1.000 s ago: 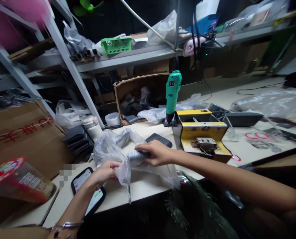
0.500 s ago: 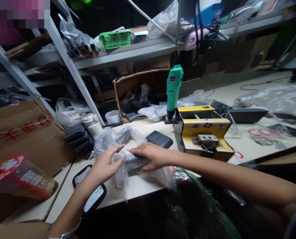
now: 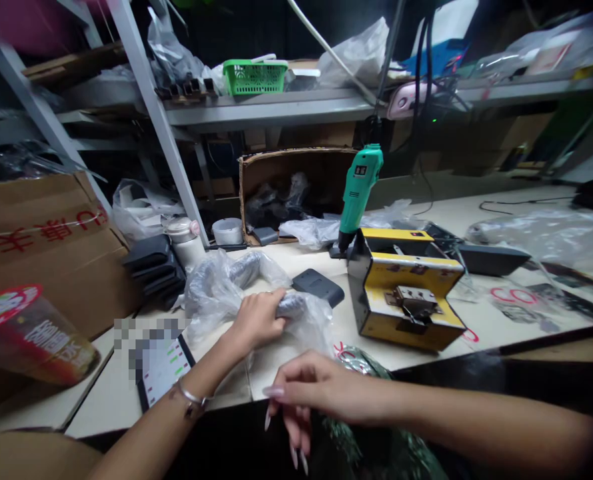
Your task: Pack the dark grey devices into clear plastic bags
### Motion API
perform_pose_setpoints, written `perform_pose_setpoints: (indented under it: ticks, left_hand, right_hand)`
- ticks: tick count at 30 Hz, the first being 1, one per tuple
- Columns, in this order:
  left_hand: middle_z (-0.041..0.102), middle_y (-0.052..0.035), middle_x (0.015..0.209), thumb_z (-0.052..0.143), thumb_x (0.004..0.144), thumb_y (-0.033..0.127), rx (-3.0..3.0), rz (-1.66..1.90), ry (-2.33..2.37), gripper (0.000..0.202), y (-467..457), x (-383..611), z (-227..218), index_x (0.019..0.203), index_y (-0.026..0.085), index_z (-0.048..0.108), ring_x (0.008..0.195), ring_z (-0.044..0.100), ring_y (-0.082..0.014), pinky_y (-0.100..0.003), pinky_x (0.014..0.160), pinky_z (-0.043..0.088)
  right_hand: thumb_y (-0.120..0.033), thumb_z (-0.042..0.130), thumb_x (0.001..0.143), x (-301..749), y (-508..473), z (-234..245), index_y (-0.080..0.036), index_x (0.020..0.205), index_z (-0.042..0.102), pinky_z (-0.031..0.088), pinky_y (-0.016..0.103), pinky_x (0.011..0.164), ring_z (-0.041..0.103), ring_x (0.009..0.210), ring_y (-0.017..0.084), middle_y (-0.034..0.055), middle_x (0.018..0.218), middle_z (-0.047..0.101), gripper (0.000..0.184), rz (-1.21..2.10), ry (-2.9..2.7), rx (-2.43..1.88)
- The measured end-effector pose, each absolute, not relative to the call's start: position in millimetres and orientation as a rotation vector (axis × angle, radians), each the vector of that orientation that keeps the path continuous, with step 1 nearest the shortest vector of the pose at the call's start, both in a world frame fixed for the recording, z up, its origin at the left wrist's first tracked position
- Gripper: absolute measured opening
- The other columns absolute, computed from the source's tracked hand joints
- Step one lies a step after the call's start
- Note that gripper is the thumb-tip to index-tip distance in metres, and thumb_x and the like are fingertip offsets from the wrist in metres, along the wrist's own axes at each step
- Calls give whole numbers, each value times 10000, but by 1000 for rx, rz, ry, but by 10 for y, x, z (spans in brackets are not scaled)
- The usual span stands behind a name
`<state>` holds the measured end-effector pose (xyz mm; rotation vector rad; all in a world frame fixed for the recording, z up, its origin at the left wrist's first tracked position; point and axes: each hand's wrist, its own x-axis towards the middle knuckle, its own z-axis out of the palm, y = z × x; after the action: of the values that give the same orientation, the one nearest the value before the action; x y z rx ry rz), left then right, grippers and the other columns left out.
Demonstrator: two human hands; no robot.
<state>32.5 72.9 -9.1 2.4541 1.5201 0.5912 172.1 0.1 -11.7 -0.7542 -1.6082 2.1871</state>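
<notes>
Left hand (image 3: 256, 319): closed over the right end of the clear plastic bag of dark grey parts (image 3: 216, 287), fingers curled round one grey piece through the film. Right hand (image 3: 316, 390): half a second ago flat on that bag, now off it and drawn back over the near edge of the tabletop (image 3: 466, 213), empty, fingers slack and pointing down. The bag is thus held by the left hand only, lying on the tabletop just beyond the right hand. Beside the bag: a dark grey flat plastic part (image 3: 318, 287); further right, a yellow metal box fixture (image 3: 406, 293); behind it, a green electric screwdriver (image 3: 359, 187).
</notes>
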Motion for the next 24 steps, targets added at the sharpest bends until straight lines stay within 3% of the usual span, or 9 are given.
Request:
perform_pose_setpoints:
  ticks: [4, 8, 10, 14, 18, 21, 24]
  left_hand:
    - [639, -27, 786, 531, 762, 328, 2261, 949, 1681, 278, 627, 182, -164, 1000, 184, 530, 689, 595, -185, -252, 600, 405]
    - [619, 10, 733, 557, 752, 341, 2176, 1116, 1661, 233, 576, 96, -216, 931, 193, 538, 640, 567, -147, -221, 589, 389]
    - [609, 22, 713, 570, 742, 337, 2155, 1160, 1634, 215, 574, 84, -231, 905, 200, 542, 632, 559, -141, -216, 587, 384]
    - [590, 32, 682, 579, 737, 335, 2129, 1226, 1583, 192, 567, 64, -250, 872, 203, 545, 620, 549, -137, -211, 577, 379]
    - [608, 24, 719, 593, 724, 304, 2123, 1268, 1564, 221, 542, 12, -270, 909, 194, 544, 652, 564, -138, -208, 596, 391]
    - [633, 13, 765, 598, 716, 300, 2163, 1227, 1564, 255, 537, -37, -268, 942, 195, 548, 694, 586, -149, -215, 623, 409]
    - [653, -1, 802, 601, 695, 270, 2248, 1104, 1578, 287, 536, -81, -222, 971, 204, 560, 728, 607, -171, -231, 640, 424]
  right_hand:
    - [-386, 400, 787, 1684, 216, -473, -118, 777, 555, 406, 225, 436, 543, 422, 122, 24, 552, 583, 310, 2437, -843, -912]
    - [-568, 216, 829, 1734, 411, -439, -83, 886, 560, 375, 238, 458, 544, 465, 132, 51, 602, 588, 598, 2498, -425, -699]
    - [-610, 196, 808, 1736, 429, -381, -82, 892, 559, 364, 250, 466, 547, 498, 150, 67, 622, 593, 646, 2529, -355, -596]
    - [-460, 302, 791, 1701, 403, -313, -121, 863, 542, 365, 247, 490, 523, 516, 138, 46, 633, 575, 421, 2504, -358, -614]
    - [-253, 408, 690, 1707, 512, -304, -139, 698, 488, 366, 219, 485, 457, 469, 95, -5, 546, 466, 139, 2201, -751, -941]
    - [-181, 439, 631, 1757, 710, -333, -149, 609, 457, 342, 206, 436, 394, 409, 82, -24, 475, 411, 43, 2004, -959, -1096]
    - [-131, 439, 590, 1807, 909, -370, -159, 534, 435, 288, 184, 383, 338, 368, 67, -39, 418, 383, 63, 1731, -1156, -1191]
